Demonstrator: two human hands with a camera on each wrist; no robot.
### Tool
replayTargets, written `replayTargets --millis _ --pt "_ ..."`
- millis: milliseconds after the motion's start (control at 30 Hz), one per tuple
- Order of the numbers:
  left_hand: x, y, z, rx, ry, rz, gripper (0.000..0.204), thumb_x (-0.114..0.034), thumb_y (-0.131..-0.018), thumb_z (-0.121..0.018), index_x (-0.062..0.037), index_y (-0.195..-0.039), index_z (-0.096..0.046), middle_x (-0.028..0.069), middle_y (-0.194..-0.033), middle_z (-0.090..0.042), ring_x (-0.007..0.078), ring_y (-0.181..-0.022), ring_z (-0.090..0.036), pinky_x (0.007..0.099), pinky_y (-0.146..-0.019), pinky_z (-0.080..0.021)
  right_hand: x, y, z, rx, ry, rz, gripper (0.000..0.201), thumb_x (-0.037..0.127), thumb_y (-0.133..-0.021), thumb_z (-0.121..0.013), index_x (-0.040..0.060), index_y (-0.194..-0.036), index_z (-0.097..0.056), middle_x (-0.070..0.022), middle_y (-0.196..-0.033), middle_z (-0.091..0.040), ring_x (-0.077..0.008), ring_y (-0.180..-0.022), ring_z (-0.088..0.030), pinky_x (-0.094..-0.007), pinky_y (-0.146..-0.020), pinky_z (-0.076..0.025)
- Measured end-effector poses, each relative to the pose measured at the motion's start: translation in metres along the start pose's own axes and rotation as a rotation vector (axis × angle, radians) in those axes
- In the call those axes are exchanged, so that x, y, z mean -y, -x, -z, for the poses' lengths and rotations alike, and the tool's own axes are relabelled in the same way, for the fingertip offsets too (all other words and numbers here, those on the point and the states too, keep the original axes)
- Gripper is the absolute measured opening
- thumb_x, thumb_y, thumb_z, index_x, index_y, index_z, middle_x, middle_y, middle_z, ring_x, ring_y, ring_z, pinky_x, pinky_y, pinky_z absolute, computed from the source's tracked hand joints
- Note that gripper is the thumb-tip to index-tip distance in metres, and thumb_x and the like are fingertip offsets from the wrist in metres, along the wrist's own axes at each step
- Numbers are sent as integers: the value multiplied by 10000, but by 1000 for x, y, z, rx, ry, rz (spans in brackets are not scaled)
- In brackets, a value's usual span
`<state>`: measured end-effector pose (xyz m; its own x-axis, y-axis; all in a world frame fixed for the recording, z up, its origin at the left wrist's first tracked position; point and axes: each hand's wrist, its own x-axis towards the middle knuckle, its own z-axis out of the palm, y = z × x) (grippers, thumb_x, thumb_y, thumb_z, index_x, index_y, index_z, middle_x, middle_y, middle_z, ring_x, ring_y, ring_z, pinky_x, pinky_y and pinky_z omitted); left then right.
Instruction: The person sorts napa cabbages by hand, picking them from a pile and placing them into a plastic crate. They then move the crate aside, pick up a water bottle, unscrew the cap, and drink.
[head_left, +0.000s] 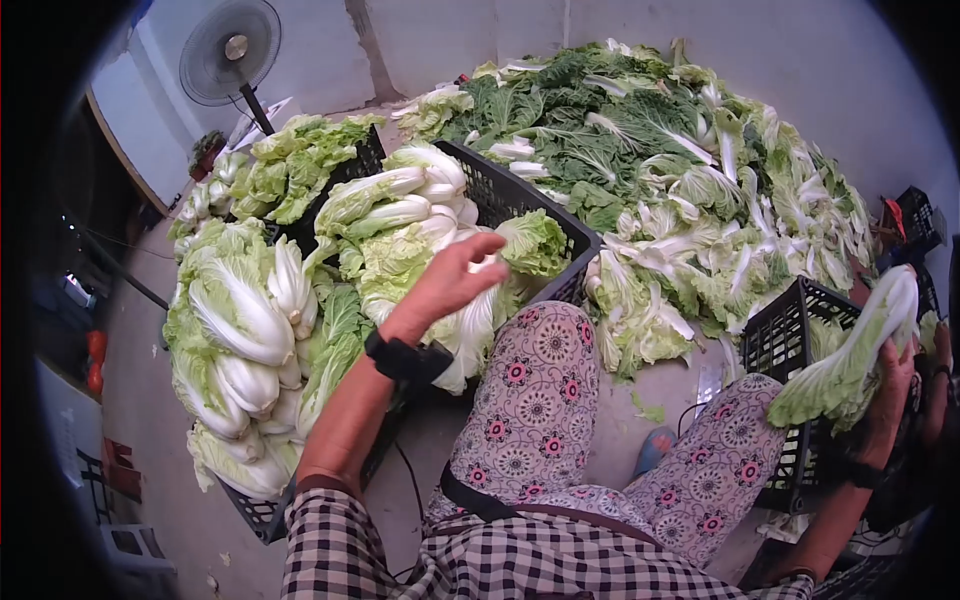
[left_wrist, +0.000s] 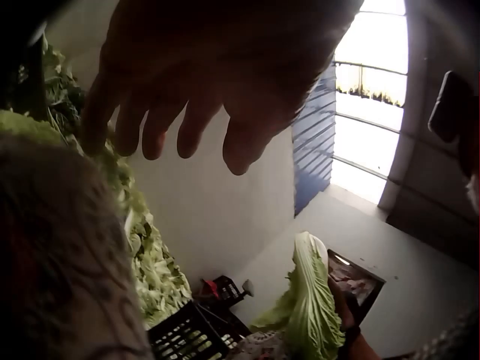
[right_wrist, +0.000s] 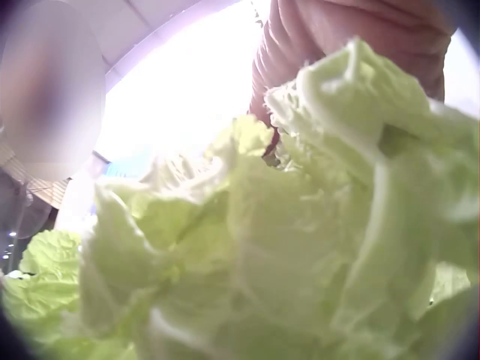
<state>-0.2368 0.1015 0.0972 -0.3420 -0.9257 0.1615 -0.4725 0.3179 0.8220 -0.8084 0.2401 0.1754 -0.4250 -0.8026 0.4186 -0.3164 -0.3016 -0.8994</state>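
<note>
On the right of the head view my right hand (head_left: 893, 375) grips a napa cabbage (head_left: 852, 345) by its side, its white base up and its leafy end hanging down to the left. The cabbage's leaves (right_wrist: 300, 247) fill most of the right wrist view and cover the fingers. My left hand (head_left: 458, 280) is in the air above the left knee, holding nothing. In the left wrist view its fingers (left_wrist: 191, 127) are spread and loosely extended. Below and beyond it, a black crate (head_left: 590, 245) holds several trimmed napa cabbages (head_left: 395, 215).
More cabbages (head_left: 240, 330) fill a crate at the left. A large heap of loose leaves (head_left: 690, 190) lies against the wall. By the right knee stands another black crate (head_left: 775, 340) with leaves inside. A fan (head_left: 232, 50) stands at the back left. Another person's arm (head_left: 937, 390) shows far right.
</note>
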Motion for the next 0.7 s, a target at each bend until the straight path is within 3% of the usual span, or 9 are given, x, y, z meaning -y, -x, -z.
replayTargets --millis 133,200,267,367,467,533,567,600,700 --pt "62 -6 37 -23 -249 204 574 -359 -843 -613 43 -1228 -473 202 -1159 -556 245 -1008 -568 337 -872 -453 -48 -8 77 -238 400 28 510 183 -846 -628 -34 -1262 -427 -99 -1128 -537 -159 -991 -533 -273 -866 -424" --pt "72 -16 44 76 -353 182 629 -410 -836 -608 40 -1247 -453 198 -1147 -562 248 -1013 -569 341 -834 -473 -84 -7 116 -205 647 19 580 162 -807 -642 -48 -1290 -399 -120 -1151 -535 -189 -1030 -518 -294 -901 -402" --pt "66 -36 42 113 -310 213 683 -459 -825 -603 35 -1266 -434 190 -1131 -568 249 -1006 -571 346 -791 -492 -107 1 131 -104 654 18 608 149 -777 -651 -47 -1293 -396 -131 -1170 -533 -202 -1045 -514 -303 -914 -396" --pt "24 -68 30 104 -39 412 811 -564 -791 -581 14 -1317 -366 172 -1147 -522 234 -897 -576 356 -697 -519 -130 2 132 -172 817 -103 659 141 -739 -659 -30 -1313 -384 -178 -1214 -529 -248 -1086 -522 -331 -937 -388" --pt "22 -101 -1 -85 -49 420 720 -398 -781 -651 -21 -1323 -364 237 -1219 -482 311 -1096 -525 339 -862 -470 -150 -3 134 -205 901 -107 674 162 -743 -664 -14 -1325 -372 -206 -1216 -532 -285 -1097 -532 -356 -934 -394" --pt "79 -128 -16 89 -381 228 874 -356 -698 -737 -51 -1373 -274 221 -1336 -330 307 -1081 -501 380 -791 -502 -139 -2 121 -237 927 -76 680 175 -749 -661 6 -1336 -361 -209 -1211 -534 -300 -1092 -536 -369 -926 -399" --pt "98 -134 -29 130 -500 166 983 -249 -601 -794 -78 -1393 -237 258 -1365 -278 372 -1225 -382 396 -955 -413 -129 -3 112 -259 974 -114 688 183 -752 -658 19 -1345 -348 -213 -1209 -533 -309 -1088 -537 -376 -921 -401" --pt "102 -133 -42 178 -576 162 1071 -244 -554 -811 -83 -1409 -186 272 -1372 -236 414 -1245 -343 386 -1046 -313 -117 -3 103 -277 1021 -153 696 190 -756 -654 32 -1354 -334 -217 -1208 -532 -319 -1085 -538 -384 -916 -403" --pt "105 -131 -76 206 -786 253 1092 -204 -509 -828 -87 -1397 -205 266 -1380 -228 435 -1208 -371 418 -1022 -345 -116 -8 100 -285 1111 -293 717 209 -756 -642 62 -1371 -304 -225 -1203 -530 -341 -1076 -540 -403 -903 -409"
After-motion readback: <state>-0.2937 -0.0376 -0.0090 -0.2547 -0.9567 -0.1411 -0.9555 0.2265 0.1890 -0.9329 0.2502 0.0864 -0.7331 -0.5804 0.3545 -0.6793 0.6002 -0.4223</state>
